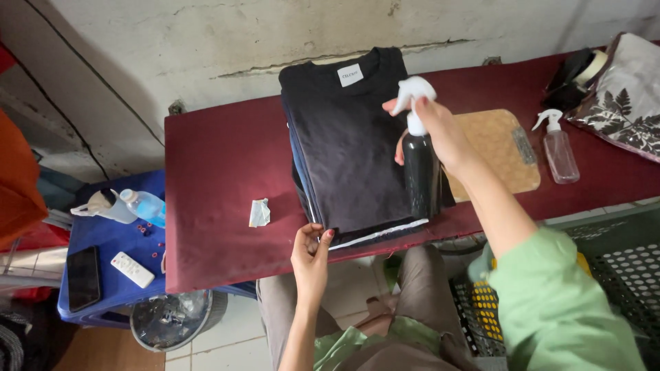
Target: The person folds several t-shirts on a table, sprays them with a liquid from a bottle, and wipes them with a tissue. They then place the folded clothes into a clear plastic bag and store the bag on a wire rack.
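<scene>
A stack of folded dark shirts (347, 148) lies on a maroon ironing table (220, 178), collar toward the wall. My right hand (433, 130) grips a black spray bottle with a white trigger head (419, 161), held upright over the stack's right side. My left hand (311, 257) pinches the near left corner of the stack at the table's front edge.
A cork clipboard (498, 148) and a clear spray bottle (558, 151) lie right of the shirts, beside a leaf-print bag (622, 96). A crumpled paper scrap (259, 213) sits to the left. A blue stool (110, 240) holds a phone, a remote and bottles.
</scene>
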